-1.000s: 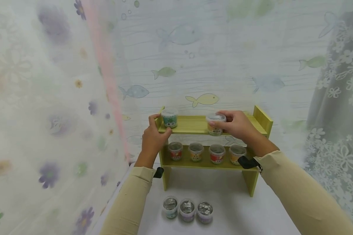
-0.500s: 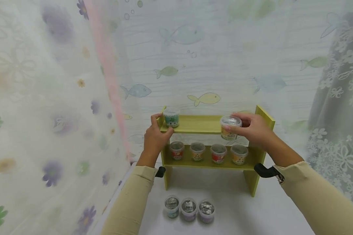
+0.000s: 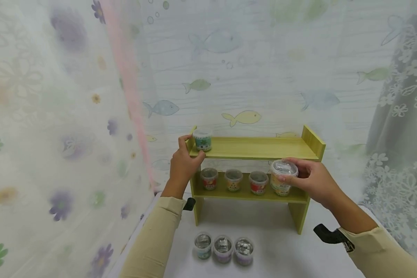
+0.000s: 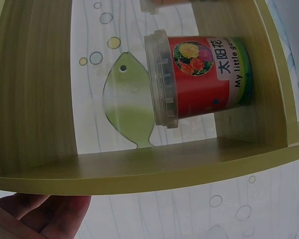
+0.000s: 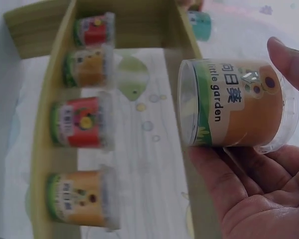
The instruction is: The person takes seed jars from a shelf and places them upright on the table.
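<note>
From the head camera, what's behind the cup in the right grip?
Another orange-labelled cup on the lower shelf, which the right wrist view shows. In the head view, the held cup covers most of it, top included.

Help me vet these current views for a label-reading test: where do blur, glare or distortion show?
Right wrist: the round clear-plastic, orange-labelled cup is fairly sharp, the row of red- and orange-labelled plastic cups blurred; left wrist: lens distortion seems to bow the yellow-green wooden shelf; head: bright glints on the three silver-topped round plastic cups.
</note>
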Action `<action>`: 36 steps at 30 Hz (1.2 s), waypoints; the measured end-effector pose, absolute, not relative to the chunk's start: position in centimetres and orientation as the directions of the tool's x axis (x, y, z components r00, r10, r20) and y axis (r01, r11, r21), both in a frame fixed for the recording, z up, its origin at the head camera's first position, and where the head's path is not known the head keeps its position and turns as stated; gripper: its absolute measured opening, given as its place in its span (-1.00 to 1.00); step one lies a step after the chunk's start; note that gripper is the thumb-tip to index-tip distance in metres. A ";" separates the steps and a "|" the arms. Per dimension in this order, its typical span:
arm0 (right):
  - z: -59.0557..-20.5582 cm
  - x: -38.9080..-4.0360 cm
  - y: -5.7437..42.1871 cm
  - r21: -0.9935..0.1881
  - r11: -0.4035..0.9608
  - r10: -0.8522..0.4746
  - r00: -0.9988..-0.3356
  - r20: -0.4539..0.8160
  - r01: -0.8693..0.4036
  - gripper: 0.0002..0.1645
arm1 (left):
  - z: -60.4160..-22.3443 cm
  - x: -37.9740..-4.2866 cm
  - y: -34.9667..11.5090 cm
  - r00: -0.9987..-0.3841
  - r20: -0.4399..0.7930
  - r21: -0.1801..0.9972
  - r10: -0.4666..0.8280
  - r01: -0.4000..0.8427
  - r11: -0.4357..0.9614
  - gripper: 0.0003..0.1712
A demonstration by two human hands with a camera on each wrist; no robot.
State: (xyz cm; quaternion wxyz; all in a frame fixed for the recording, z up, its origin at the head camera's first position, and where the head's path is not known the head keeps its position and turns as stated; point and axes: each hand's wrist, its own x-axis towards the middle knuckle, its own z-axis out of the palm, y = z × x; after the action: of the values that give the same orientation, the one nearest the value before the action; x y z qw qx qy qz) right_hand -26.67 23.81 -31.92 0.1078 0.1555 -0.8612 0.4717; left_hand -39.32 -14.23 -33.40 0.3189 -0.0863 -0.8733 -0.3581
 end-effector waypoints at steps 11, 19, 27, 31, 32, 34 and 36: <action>-38.6 -24.6 23.4 -0.824 0.481 -0.135 -0.954 0.269 -0.300 -0.23 | -33.2 -39.3 -14.2 -0.781 0.620 0.570 -0.072 0.386 0.725 -0.20; -42.7 -23.9 23.2 -0.888 0.415 -0.101 -0.980 0.170 -0.197 -0.19 | -33.1 -39.4 -14.2 -0.781 0.621 0.566 -0.070 0.385 0.729 -0.19; -46.2 -23.8 23.1 -0.922 0.362 -0.108 -0.989 0.105 -0.137 -0.24 | -33.2 -39.3 -14.1 -0.784 0.616 0.572 -0.079 0.376 0.729 -0.18; -48.0 -23.7 22.8 -0.935 0.339 -0.109 -0.992 0.071 -0.104 -0.26 | -33.2 -39.2 -14.1 -0.787 0.612 0.573 -0.080 0.371 0.730 -0.18; -48.5 -23.7 22.8 -0.939 0.331 -0.109 -0.992 0.063 -0.096 -0.27 | -33.3 -39.2 -14.1 -0.788 0.610 0.574 -0.080 0.370 0.730 -0.18; -49.3 -23.8 22.7 -0.944 0.320 -0.106 -0.993 0.052 -0.083 -0.27 | -33.2 -39.2 -14.1 -0.789 0.609 0.572 -0.078 0.369 0.732 -0.18; -50.1 -23.9 22.6 -0.948 0.309 -0.103 -0.994 0.046 -0.076 -0.27 | -33.3 -39.3 -14.1 -0.788 0.611 0.569 -0.078 0.369 0.735 -0.19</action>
State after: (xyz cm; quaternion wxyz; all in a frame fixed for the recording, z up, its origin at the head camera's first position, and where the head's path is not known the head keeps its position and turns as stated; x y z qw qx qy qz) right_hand -23.90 22.57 -50.13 -0.0116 0.0552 -0.8090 0.5851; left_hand -39.27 -14.14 -33.25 0.3152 -0.0827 -0.8764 -0.3545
